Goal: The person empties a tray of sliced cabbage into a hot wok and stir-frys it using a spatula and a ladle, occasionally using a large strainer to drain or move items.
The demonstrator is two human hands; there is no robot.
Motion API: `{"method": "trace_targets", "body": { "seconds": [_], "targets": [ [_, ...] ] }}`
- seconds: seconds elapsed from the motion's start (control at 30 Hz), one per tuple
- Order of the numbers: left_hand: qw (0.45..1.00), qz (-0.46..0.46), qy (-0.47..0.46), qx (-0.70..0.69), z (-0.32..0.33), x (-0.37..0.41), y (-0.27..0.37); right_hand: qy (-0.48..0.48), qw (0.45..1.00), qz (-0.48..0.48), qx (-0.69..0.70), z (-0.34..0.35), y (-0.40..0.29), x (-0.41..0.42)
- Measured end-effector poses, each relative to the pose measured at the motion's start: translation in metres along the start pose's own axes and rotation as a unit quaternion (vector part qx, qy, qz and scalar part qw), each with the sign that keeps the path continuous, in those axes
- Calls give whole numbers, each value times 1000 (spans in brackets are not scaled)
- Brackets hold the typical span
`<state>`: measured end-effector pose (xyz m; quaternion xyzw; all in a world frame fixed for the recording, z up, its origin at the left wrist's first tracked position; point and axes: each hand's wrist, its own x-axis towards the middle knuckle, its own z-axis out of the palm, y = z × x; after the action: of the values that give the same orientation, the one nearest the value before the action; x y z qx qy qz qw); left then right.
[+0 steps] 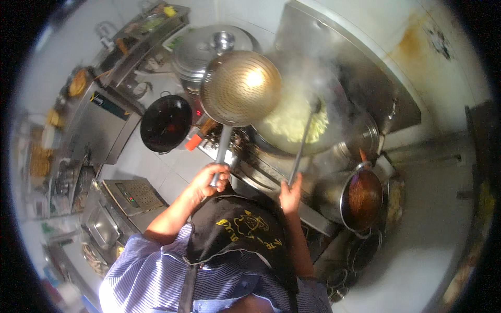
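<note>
My left hand [214, 180] is closed around the handle of a large perforated metal strainer [239, 88], whose bowl is raised beside the wok. With my right hand [291, 193] I grip the long metal handle of a cooking ladle [302, 150]; its head reaches into the wok. Pale green chopped vegetables [297, 121] lie in the large steaming wok [274, 148]. Steam blurs the far part of the wok and the ladle's head.
A lidded metal pot [195, 53] stands beyond the strainer, and a black pan [166, 124] is to its left. On the right, a metal bowl [362, 199] holds something reddish brown. A digital scale [135, 196] sits at the left, below a steel cabinet [100, 121].
</note>
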<state>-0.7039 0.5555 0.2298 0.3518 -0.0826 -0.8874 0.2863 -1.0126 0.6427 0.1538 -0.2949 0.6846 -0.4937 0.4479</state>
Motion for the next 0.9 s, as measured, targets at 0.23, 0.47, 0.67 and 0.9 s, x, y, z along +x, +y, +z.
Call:
{"method": "trace_targets", "body": {
  "seconds": [0.23, 0.47, 0.67, 0.9],
  "targets": [
    [1000, -3, 12, 6, 10, -2, -2, -58, 996, 60, 41, -5, -5, -10],
    [1000, -8, 24, 11, 10, 1, -4, -53, 998, 41, -8, -9, 12, -10],
    [1000, -6, 25, 13, 10, 3, -7, -58, 997, 46, 8, -16, 25, -5],
    [1000, 3, 18, 11, 7, 5, -10, -61, 996, 51, 36, -16, 17, -7]
  ]
}}
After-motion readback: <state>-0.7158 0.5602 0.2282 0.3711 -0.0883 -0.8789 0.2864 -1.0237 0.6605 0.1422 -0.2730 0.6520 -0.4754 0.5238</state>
